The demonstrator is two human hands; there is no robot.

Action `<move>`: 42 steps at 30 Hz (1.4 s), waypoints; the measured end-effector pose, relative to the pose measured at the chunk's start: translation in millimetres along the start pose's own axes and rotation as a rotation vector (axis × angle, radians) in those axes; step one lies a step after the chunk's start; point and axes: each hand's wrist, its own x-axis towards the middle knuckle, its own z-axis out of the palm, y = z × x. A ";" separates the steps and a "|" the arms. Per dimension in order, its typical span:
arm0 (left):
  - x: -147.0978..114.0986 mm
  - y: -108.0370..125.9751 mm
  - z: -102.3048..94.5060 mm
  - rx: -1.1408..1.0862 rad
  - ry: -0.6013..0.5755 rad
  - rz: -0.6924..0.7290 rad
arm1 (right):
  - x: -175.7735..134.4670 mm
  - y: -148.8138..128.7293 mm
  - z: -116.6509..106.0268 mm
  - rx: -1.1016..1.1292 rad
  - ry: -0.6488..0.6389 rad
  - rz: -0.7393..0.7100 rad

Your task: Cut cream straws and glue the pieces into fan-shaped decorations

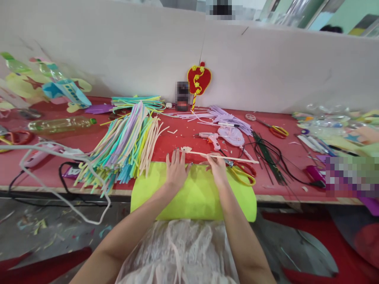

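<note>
Across the centre of the frame, a pale strip (239, 159) runs over the table (173, 140), its left end at a small coil (186, 149) beside the left hand (176, 167), which lies flat, fingers slightly spread, seemingly for steadiness. The right hand (217, 165) pinches the strip, apparently keeping it straight. Left of centre, stems (127, 144) seem placed for easy reach.

Two hands (177, 167), three scissors (278, 131) (pairs, that is), one red ornament (199, 80), one lime-yellow cloth (195, 201).
</note>
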 end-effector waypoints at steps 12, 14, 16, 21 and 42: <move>-0.7 3.3 -6.1 -0.002 -0.044 -0.002 | 0.7 5.5 -1.0 -0.080 0.061 0.053; -1.0 2.9 -5.2 -0.001 -0.049 -0.008 | 0.6 6.0 -1.0 -0.082 0.063 0.057; -1.1 2.1 -4.0 -0.005 -0.054 -0.009 | 0.4 6.0 -0.8 -0.080 0.063 0.060; -0.9 1.1 -2.8 0.003 -0.055 0.006 | 0.0 5.3 0.3 -0.068 0.054 0.058; 1.3 -1.3 2.6 -0.035 -0.070 0.008 | -0.3 9.0 -1.2 -0.164 0.017 0.035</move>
